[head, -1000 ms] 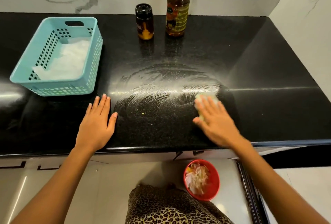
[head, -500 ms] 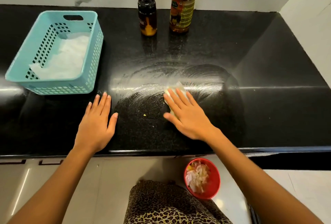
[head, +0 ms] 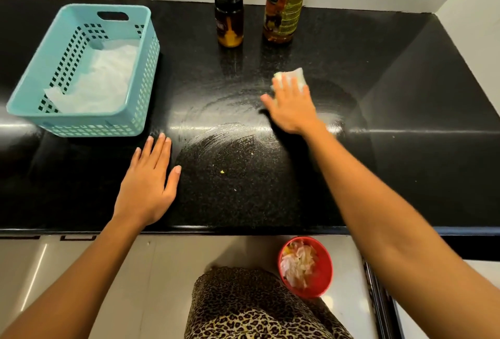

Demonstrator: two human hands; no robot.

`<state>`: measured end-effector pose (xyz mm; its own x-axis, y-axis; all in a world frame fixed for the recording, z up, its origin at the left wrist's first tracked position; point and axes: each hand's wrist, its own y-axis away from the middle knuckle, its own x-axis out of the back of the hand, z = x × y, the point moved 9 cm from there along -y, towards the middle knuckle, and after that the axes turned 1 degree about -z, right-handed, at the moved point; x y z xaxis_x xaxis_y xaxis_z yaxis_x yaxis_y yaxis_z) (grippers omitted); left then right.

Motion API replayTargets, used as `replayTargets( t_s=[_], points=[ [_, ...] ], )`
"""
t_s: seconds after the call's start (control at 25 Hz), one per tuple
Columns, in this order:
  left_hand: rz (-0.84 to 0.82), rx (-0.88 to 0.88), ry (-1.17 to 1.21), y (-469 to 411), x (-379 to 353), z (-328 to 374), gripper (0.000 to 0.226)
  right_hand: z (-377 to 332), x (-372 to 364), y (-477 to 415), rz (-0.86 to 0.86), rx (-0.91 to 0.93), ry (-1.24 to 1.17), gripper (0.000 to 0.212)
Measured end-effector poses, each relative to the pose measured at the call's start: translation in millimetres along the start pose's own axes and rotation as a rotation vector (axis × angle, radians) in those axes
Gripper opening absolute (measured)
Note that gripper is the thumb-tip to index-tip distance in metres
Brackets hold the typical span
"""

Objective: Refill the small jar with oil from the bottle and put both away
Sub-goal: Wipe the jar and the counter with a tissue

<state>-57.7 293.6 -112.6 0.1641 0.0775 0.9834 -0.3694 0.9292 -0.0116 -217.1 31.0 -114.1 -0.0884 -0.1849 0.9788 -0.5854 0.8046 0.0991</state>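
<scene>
A small dark jar [head: 229, 17] with a black lid stands at the back of the black countertop [head: 405, 111], a little yellow oil at its bottom. Right beside it stands the tall oil bottle [head: 284, 5], its top cut off by the frame. My right hand [head: 290, 107] presses a folded white tissue [head: 290, 76] flat on the counter, in front of the bottle. Smeared wipe marks curve across the counter's middle. My left hand [head: 147, 180] lies flat on the counter near the front edge, fingers apart and holding nothing.
A light blue perforated basket [head: 140, 68] with white tissue sheets inside sits at the left. On the floor below the counter edge is a red bowl [head: 322, 281] of crumpled used tissues. White walls close the back and right side.
My right hand slid the tissue left across the counter, then away and to the right, toward the bottle. My left hand stayed in place.
</scene>
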Motion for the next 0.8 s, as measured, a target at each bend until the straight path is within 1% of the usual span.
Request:
replayTargets(
  t_s=[0.08,0.12,0.2,0.24,0.28,0.32,0.4,0.48,0.56,0.64,0.72,0.8],
  points=[
    [-0.002,0.004,0.006,0.6,0.3,-0.3,0.073,-51.3,-16.2,36.9,-0.053,0.173,-0.003,0.066],
    [0.000,0.004,0.010,0.5,0.7,-0.2,0.073,-66.4,-20.9,64.6,-0.084,0.263,-0.007,0.066],
    [-0.002,0.001,0.015,0.5,0.8,-0.3,0.072,-63.0,-22.3,114.4,-0.108,0.378,-0.006,0.069],
    [-0.002,0.001,0.015,0.5,0.6,0.0,0.072,-44.3,-18.6,124.2,-0.084,0.365,0.007,0.073],
    [-0.002,0.001,0.014,0.3,0.4,0.1,0.072,-16.8,-12.2,121.3,-0.056,0.304,0.027,0.076],
    [0.001,0.000,0.011,0.1,0.4,0.2,0.071,14.8,-4.9,108.8,-0.033,0.214,0.049,0.073],
    [0.006,-0.004,0.006,-0.1,0.7,0.7,0.071,67.9,5.9,69.9,-0.022,0.005,0.060,0.062],
    [0.010,-0.004,0.004,0.1,0.9,0.6,0.071,82.3,11.7,23.6,-0.034,-0.120,0.031,0.062],
    [0.013,-0.001,-0.004,0.5,-0.1,-0.2,0.071,50.0,11.7,-17.4,-0.006,-0.110,0.027,0.069],
    [0.021,0.000,-0.002,0.0,0.0,-0.6,0.071,-11.9,6.1,-35.7,0.024,0.010,0.038,0.073],
    [0.022,-0.005,0.002,0.2,0.3,-0.2,0.071,-78.1,-9.5,-16.0,-0.020,0.197,0.040,0.068],
    [0.026,-0.004,0.008,0.5,1.2,-0.8,0.070,-113.2,-26.6,31.2,-0.099,0.372,0.039,0.062]
  ],
)
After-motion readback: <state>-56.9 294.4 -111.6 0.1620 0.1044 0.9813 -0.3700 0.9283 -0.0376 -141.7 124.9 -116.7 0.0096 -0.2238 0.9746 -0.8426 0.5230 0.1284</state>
